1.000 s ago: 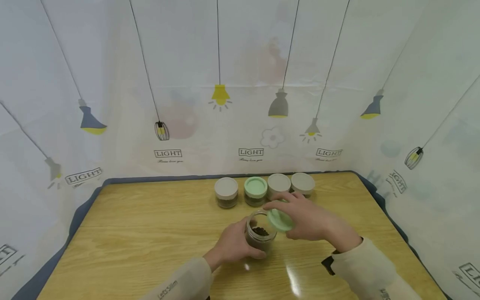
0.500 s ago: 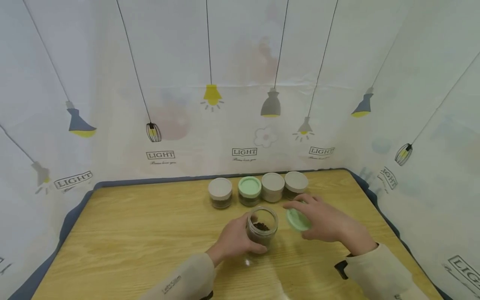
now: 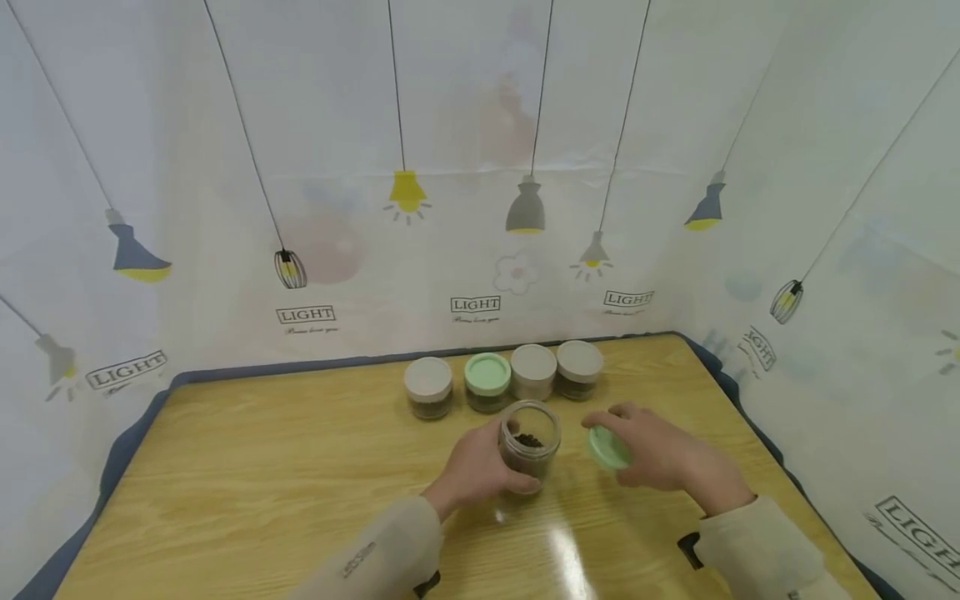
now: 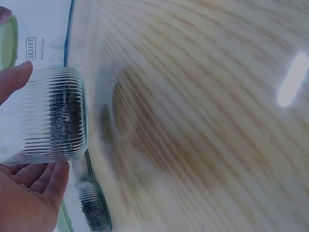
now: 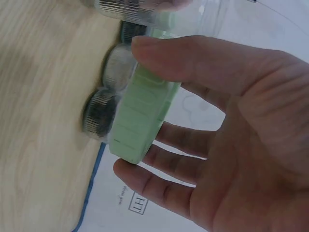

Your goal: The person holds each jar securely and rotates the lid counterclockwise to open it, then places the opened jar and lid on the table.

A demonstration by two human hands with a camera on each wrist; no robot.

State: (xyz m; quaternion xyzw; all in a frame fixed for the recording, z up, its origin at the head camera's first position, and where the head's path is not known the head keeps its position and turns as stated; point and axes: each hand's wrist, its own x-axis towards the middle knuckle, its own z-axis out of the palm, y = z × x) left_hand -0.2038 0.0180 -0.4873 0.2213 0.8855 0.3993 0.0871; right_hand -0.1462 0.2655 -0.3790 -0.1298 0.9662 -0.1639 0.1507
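Observation:
My left hand [image 3: 480,467] grips a lidless ribbed glass jar [image 3: 534,462] by its side, with the thumb on the near side. Dark, bean-like pieces [image 4: 66,113] cover the jar's bottom. The left wrist view shows the jar raised over the table, its reflection below. To the right of the jar, my right hand [image 3: 663,454] pinches a light green lid [image 3: 606,448] by its rim between thumb and fingertips. The lid is tilted on edge and apart from the jar mouth. In the right wrist view, the thumb [image 5: 159,58] lies across the lid's side [image 5: 140,113].
A row of lidded jars stands behind my hands: a white-lidded jar [image 3: 429,381], a green-lidded jar [image 3: 487,375] and two more white-lidded jars [image 3: 533,371] [image 3: 580,367]. The wooden table [image 3: 270,467] meets a printed cloth backdrop [image 3: 420,275] at its back and sides.
My right hand has carried the green lid rightward, away from the jar mouth. My left hand still holds the jar, now slightly farther right and closer to the row. The head view has turned right.

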